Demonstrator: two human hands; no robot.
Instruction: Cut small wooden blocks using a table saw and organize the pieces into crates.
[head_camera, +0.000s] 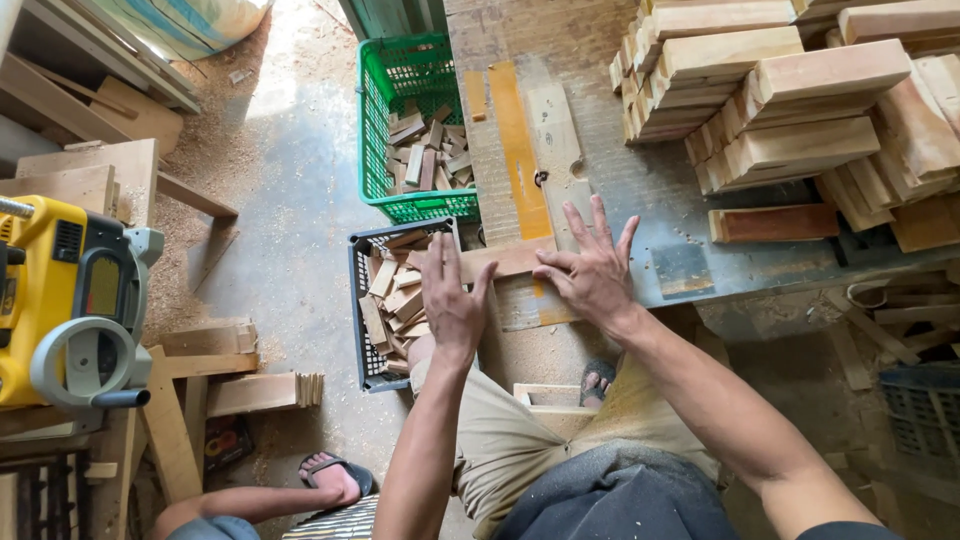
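Wood strip (510, 258), thin and flat, lies at the near edge of the bench (640, 190), right between my 2 hands. Its long axis runs left-right across me, just ahead of my wrists. My right hand (592, 268) is the nearer one: fingers spread wide, palm down, flat on the bench w/ thumb and index side touching the strip's right end. Gripping nothing, just pressing. My left hand (452, 298) is open too, fingers straight and together, pointing fwd; fingertips reach the strip's left end, where it overhangs the bench edge. Can't tell if it's actually touching or hovering just over it. Nothing held in it either.

Below my left hand, a dark crate (372, 300) of short offcuts sits on the floor; beyond it, farther fwd, a green basket (400, 130) w/ more offcuts. Ahead of my right hand, a long orange-marked board (518, 150) lies on the bench running away from me, crosswise to the strip. Off to the right and fwd of that hand, a big stack of wood blocks (800, 100). Far left of my left hand, a yellow planer (60, 300). Sawdust on the floor; another person's sandalled foot (335, 478) down near my left elbow.
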